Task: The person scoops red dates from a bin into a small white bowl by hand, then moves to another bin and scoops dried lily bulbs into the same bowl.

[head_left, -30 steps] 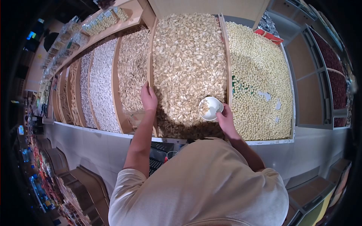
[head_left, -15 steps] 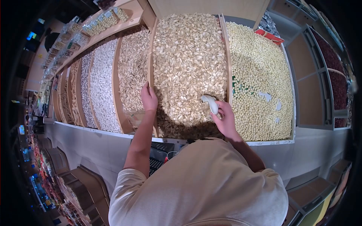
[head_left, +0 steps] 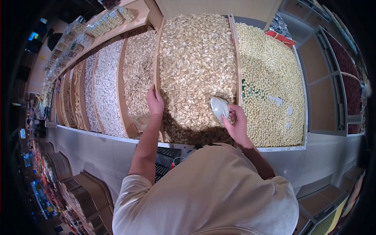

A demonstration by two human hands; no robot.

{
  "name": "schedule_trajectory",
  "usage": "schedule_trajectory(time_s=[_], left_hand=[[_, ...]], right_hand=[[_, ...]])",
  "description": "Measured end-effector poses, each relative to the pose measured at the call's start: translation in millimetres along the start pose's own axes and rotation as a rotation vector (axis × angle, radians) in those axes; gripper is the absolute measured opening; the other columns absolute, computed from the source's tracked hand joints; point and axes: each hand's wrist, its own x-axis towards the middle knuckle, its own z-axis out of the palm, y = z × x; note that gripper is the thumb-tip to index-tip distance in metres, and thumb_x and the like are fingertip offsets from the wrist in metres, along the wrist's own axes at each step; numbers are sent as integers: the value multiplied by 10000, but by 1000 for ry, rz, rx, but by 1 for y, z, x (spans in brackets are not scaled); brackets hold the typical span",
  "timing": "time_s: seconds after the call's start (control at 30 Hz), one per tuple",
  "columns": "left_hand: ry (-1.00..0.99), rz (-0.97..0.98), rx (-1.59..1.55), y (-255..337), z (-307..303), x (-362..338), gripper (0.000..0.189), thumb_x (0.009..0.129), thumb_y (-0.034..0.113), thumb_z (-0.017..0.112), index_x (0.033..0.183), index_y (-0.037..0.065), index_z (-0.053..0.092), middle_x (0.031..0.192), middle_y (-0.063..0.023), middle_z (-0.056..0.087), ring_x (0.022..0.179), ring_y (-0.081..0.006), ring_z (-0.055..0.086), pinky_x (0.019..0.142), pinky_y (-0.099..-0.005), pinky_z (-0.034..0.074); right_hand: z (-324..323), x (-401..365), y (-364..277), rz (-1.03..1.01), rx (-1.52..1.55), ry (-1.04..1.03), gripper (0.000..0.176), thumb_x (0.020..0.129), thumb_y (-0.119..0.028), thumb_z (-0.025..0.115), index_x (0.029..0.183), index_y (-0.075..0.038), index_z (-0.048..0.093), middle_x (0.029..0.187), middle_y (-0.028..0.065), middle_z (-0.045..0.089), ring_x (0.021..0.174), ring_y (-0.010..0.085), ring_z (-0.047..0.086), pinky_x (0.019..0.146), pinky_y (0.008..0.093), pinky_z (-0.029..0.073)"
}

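Observation:
My right hand (head_left: 238, 124) is closed round a white scoop (head_left: 219, 107), which is tilted close over a bin of flat, pale tan flakes or shells (head_left: 196, 58). The scoop's broad, smooth pale face shows, and my thumb presses along its near end. At the left side of this bin, my left hand (head_left: 155, 102) straddles the wooden divider (head_left: 157, 62), fingers on one side and thumb on the other. Below the right hand, the near part of the flakes lies in shadow.
On the right is a bin of round cream-coloured pieces (head_left: 270, 62), with green patches near its left edge. More divided bins, one of white pieces (head_left: 107, 66), run off leftward. Packed clear containers (head_left: 103, 25) line a shelf behind them. A black basket (head_left: 166, 156) is below the front edge.
The white scoop has turned in my right hand, from a narrow side view to its broad face. My left hand stays on the divider.

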Motion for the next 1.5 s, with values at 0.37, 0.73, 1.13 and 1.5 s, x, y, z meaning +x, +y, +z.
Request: schedule_trajectory(time_s=[0.37,0.73,1.13,1.5], left_hand=[[7,18,2,-7,1,1,356,967,112,466,1282,-46,517,1204,-228,577,1117,-349,561,991,-398,434],[8,-24,-47,1,1,0,341,964,106,467,1269,-35,526,1189,-220,584,1109,-346,568,973,-401,445],[6,2,-7,1,-5,-3,349,965,133,467,1272,-23,523,1210,-219,577,1121,-363,556,986,-409,436],[125,-104,-579,-23,-40,-48,264,941,150,594,1169,17,615,1113,-110,610,1016,-198,615,891,-305,486]], right_hand=[[-1,3,14,764,671,138,123,967,-212,596,952,-95,561,878,-12,599,759,37,576,591,176,448],[7,-18,17,826,790,128,146,984,-202,558,1027,-64,536,965,50,630,853,126,656,711,261,562],[6,-62,-4,869,616,-19,191,979,-260,573,1048,-85,540,1006,29,627,871,107,634,731,258,537],[-8,-134,-43,917,530,-3,154,964,-245,595,1001,-106,539,941,17,597,868,112,599,742,293,521]])
